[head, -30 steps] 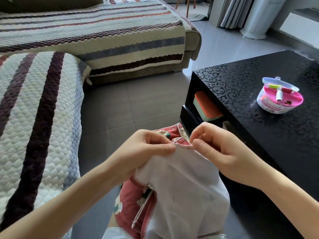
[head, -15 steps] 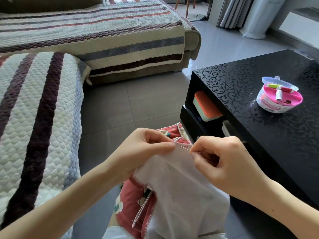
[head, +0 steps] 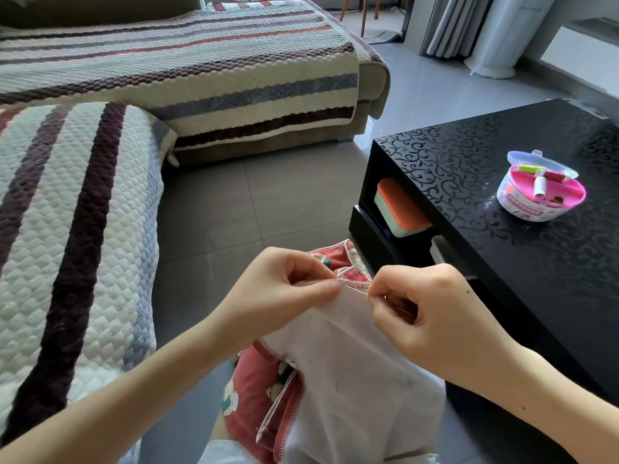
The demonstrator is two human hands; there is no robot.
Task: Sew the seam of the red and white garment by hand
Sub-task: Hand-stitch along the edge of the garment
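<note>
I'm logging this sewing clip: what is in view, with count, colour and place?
garment: one, red and white, over the lap
needle: one, thin metal, at the seam between the hands
sewing kit: one, pink and white, open, on the table
table: one, black, at right
box: one, orange lid, in the table's shelf
sofa: one, striped cover, left and behind
left hand: one, pinches the garment's seam
right hand: one, pinches the needle
</note>
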